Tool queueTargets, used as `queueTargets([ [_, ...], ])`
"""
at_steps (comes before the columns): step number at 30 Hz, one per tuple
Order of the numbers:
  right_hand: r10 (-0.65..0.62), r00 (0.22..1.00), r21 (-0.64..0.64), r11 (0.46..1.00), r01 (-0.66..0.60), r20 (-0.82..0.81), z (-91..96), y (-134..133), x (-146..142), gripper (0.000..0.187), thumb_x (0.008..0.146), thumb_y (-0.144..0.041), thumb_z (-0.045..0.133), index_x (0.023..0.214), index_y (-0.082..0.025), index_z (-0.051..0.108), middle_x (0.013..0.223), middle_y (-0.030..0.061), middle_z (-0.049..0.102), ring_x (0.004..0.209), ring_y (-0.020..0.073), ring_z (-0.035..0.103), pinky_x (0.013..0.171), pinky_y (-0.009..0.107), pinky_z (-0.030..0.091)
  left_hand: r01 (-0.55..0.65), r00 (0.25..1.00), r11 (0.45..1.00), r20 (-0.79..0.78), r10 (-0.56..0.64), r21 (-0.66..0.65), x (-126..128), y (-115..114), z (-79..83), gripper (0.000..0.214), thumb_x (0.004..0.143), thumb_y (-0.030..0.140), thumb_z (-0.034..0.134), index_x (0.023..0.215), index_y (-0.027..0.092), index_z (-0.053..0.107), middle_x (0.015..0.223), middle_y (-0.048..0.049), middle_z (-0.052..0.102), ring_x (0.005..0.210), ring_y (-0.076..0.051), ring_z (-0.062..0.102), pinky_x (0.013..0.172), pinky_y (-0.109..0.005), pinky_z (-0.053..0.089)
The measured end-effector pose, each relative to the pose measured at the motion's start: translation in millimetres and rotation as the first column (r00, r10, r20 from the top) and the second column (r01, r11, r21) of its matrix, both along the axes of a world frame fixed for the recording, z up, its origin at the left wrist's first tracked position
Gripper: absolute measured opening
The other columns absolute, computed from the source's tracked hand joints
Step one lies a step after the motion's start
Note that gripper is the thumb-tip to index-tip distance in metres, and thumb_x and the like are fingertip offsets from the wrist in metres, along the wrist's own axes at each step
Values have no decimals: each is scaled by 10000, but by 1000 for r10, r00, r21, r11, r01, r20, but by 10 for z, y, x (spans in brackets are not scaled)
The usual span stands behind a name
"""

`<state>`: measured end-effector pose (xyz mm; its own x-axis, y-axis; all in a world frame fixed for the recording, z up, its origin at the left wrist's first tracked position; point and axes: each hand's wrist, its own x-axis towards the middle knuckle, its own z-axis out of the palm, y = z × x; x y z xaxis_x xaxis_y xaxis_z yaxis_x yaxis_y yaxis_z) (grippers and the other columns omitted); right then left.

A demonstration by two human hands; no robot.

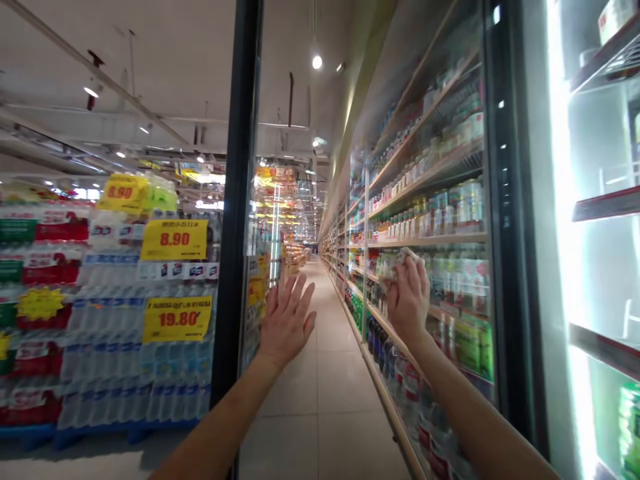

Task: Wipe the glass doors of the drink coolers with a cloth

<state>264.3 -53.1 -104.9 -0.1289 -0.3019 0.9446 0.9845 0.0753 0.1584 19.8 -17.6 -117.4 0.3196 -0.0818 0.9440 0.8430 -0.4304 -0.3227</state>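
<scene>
A tall glass door (pixel 325 373) with dark edges stands open in front of me. My left hand (pixel 286 320) is laid flat toward the glass, fingers spread and holding nothing, near the dark left edge (pixel 238 200) of the door. Higher and to the right, my right hand (pixel 410 300) presses a crumpled pale cloth (pixel 411 255) toward the pane. The cloth shows mainly above the fingertips; the rest is hidden under the hand. Rows of drink cans and bottles (pixel 450 207) appear in or through the glass behind that hand; I cannot tell which.
Right of the door's dark frame (pixel 517 220) is a brightly lit refrigerator interior with shelves (pixel 607 203) and green cans (pixel 629 427). To the left, packs of bottled water (pixel 105 340) are stacked on blue pallets (pixel 95 433), with yellow price signs (pixel 175 240). A tiled aisle runs ahead.
</scene>
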Motion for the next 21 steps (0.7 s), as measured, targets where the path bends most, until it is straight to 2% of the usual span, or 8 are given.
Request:
queueTargets([
  [4, 19, 939, -156, 987, 36, 342, -65, -7, -43, 478, 842, -154, 465, 1319, -186, 431, 1287, 85, 545, 1354, 236, 281, 1085, 447, 300, -12, 1000, 1000, -9, 13, 5, -4, 0, 2, 520, 864, 317, 459, 1360, 188, 374, 1398, -95, 406, 1348, -228, 285, 1124, -442, 137],
  [5, 17, 936, -156, 987, 41, 350, -68, -10, -38, 476, 842, -157, 471, 1316, -188, 434, 1277, 84, 553, 1351, 233, 288, 1086, 443, 298, -16, 1000, 1000, -11, 16, 4, -5, -2, 3, 512, 865, 316, 456, 1354, 183, 383, 1397, -95, 408, 1347, -229, 285, 1123, -442, 137],
  [8, -16, 994, -42, 999, 21, 111, -42, -15, -9, 476, 846, -169, 471, 1320, -166, 430, 1331, 123, 496, 1355, 256, 275, 1067, 468, 313, -22, 1000, 1000, -18, 22, 6, -7, -11, 4, 493, 870, 307, 449, 1342, 172, 400, 1395, -100, 411, 1345, -233, 289, 1121, -441, 139],
  [10, -30, 998, -20, 999, 31, 49, -60, -17, -42, 457, 846, -167, 467, 1303, -151, 447, 1339, 137, 483, 1360, 268, 260, 1056, 476, 324, -16, 1000, 1000, -21, 17, 3, -8, -17, 6, 496, 869, 305, 453, 1344, 176, 397, 1396, -99, 410, 1349, -230, 281, 1121, -438, 139],
  [13, -22, 958, -129, 990, 61, 285, -162, -22, -146, 395, 841, -156, 462, 1233, -169, 511, 1272, 97, 553, 1354, 250, 278, 1069, 445, 320, -3, 1000, 1000, -11, 3, 0, -7, -17, 6, 510, 865, 316, 464, 1351, 183, 387, 1397, -96, 409, 1353, -222, 274, 1125, -432, 133],
  [15, -21, 938, -165, 983, 83, 347, -195, -21, -148, 381, 842, -154, 462, 1216, -183, 524, 1246, 80, 575, 1346, 238, 300, 1078, 434, 312, -1, 1000, 1000, -7, 1, 4, -4, -14, 3, 506, 864, 318, 466, 1346, 182, 394, 1394, -95, 414, 1351, -220, 277, 1126, -426, 133],
  [19, -54, 999, -38, 998, 54, 8, -96, -20, 30, 438, 856, -174, 446, 1294, -158, 459, 1313, 138, 508, 1345, 272, 294, 1053, 487, 325, -10, 1000, 1000, 7, 10, 0, 16, -19, -13, 498, 865, 307, 458, 1343, 180, 400, 1393, -95, 415, 1354, -223, 270, 1127, -433, 123],
  [21, -34, 997, -5, 999, 33, -64, -89, -25, 50, 460, 859, -176, 436, 1318, -159, 432, 1350, 146, 467, 1350, 285, 279, 1040, 504, 335, -11, 1000, 1000, 24, 11, -9, 29, -27, -21, 495, 869, 311, 450, 1344, 180, 400, 1400, -93, 403, 1354, -226, 269, 1129, -440, 110],
])
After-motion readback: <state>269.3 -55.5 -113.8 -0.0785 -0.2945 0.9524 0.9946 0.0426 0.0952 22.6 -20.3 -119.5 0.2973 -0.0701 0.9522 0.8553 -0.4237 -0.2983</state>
